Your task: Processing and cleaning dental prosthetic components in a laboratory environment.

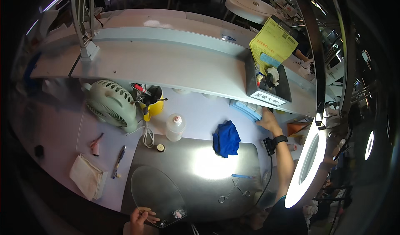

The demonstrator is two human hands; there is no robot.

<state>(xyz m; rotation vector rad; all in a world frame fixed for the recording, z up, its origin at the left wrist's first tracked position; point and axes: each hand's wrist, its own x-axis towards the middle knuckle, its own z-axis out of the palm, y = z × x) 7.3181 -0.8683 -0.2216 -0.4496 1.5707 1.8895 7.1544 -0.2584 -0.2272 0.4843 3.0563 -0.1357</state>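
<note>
At the mat's near edge, my left hand (141, 219) has its fingers closed on a thin loop (132, 190) that looks like a necklace. A small pink-and-white ornament (179, 213) sits on its near right part. My right arm reaches far to the right, with a black band on the wrist. Under the shelf's front edge, my right hand (270, 121) grips the right end of a light-blue box (245, 109); its fingertips are partly hidden. Lying on the mat are a crumpled blue cloth (227, 139) and scissor-handled forceps (236, 189) beside a slim blue stick (243, 176).
A grey mat (166, 153) covers the table's middle. Behind it stand a clear bottle (176, 128), a yellow tool cup (155, 109) and a fan (111, 104). A white cloth (86, 175) and pen (119, 161) lie left. A lit ring lamp (296, 185) stands right, near my arm.
</note>
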